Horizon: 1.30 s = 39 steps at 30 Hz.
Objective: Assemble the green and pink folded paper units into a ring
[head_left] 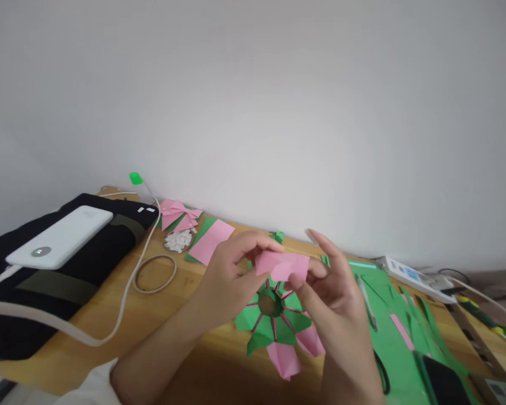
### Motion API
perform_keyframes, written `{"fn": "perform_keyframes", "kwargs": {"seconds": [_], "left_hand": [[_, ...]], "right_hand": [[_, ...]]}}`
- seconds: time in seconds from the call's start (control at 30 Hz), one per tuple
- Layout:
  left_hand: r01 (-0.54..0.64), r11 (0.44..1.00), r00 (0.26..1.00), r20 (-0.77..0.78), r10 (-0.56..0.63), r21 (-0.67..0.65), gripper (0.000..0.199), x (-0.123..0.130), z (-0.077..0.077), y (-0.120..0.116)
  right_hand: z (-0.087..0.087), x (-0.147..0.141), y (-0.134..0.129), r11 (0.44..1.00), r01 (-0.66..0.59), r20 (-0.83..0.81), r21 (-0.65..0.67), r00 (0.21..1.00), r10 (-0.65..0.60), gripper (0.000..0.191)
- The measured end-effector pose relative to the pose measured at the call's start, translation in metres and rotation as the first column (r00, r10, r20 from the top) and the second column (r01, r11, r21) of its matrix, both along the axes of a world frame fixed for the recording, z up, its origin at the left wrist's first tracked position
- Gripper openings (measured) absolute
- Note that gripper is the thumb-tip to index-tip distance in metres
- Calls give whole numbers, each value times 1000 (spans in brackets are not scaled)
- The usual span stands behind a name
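"Closest to the viewer, the left forearm (160, 351) slants up and rightward from a pale sleeve (95, 388); the right arm (351, 385) rises nearly upright from the bottom edge."

"And the fingers?"

"The left hand (228, 278) curves inward, thumb below and index finger above, pinching one end of a small creased pink paper (284, 265). The right hand (337, 292) grips the other end between thumb and a bent finger, its index finger pointing up, clear of it."

"Where's that paper?"

"Between both hands, above a green paper ring (284, 332) on the wooden table (227, 382). I cannot tell whether they touch. Two pink folded petals (284, 360) edge the ring's near side."
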<state>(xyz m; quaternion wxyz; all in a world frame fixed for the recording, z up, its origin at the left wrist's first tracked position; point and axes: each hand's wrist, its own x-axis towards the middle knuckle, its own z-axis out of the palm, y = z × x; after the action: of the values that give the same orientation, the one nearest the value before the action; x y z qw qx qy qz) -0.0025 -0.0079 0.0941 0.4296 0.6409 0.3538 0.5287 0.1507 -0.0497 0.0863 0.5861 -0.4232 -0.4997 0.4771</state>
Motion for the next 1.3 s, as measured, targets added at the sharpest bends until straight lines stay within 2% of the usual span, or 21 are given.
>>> {"fn": "perform_keyframes", "kwargs": {"seconds": [0.23,0.33,0.4,0.47,0.53,0.57,0.63,0.7,0.77,0.8,0.87,0.93,1.0,1.07,1.13,1.3], "left_hand": [[8,1000,1000,-13,-8,-30,10,4,-2,1],[40,990,997,65,-31,-138,5,4,-1,2],[112,962,985,156,-74,-248,6,4,-1,4],[183,928,964,243,-105,-323,8,5,-2,6],[248,901,941,309,-137,-357,9,6,-4,9],[281,884,931,331,-155,-375,10,6,-6,10],[332,847,916,356,-185,-416,16,7,-9,11],[342,825,922,329,-204,-449,22,7,-10,10],[285,857,952,228,-202,-429,27,7,-10,8],[218,898,973,153,-171,-382,30,7,-10,6],[37,975,999,7,-37,-217,34,6,-9,4],[-78,996,995,-63,75,-43,29,4,-7,3],[-24,998,997,-78,28,53,15,3,-4,3],[94,993,993,-74,-88,74,17,2,-2,4],[168,985,983,-80,-164,45,15,1,0,3],[188,980,978,-81,-193,-70,5,1,-2,4]], "right_hand": [[1,2,-1,1000,26,-2,15,1000,-26,45],[0,3,-1,997,42,44,61,998,-44,45],[-1,5,-1,987,43,84,157,995,-56,46],[-1,6,-1,950,94,119,297,984,-135,48],[-1,6,-1,880,150,165,450,955,-246,55],[-2,6,-1,848,147,199,508,939,-282,60],[-2,6,-1,821,76,286,566,916,-283,68],[-2,6,0,831,20,333,556,911,-245,68],[-1,6,0,845,56,289,532,926,-244,62],[0,5,0,860,100,246,500,936,-252,58],[1,5,1,909,177,165,377,953,-254,50],[3,5,3,950,202,105,237,967,-231,45],[3,5,6,970,189,58,151,978,-200,44],[3,5,8,977,174,20,122,984,-178,45],[1,6,10,979,174,-6,108,985,-174,45],[0,9,11,989,147,-59,27,988,-145,45]]}}
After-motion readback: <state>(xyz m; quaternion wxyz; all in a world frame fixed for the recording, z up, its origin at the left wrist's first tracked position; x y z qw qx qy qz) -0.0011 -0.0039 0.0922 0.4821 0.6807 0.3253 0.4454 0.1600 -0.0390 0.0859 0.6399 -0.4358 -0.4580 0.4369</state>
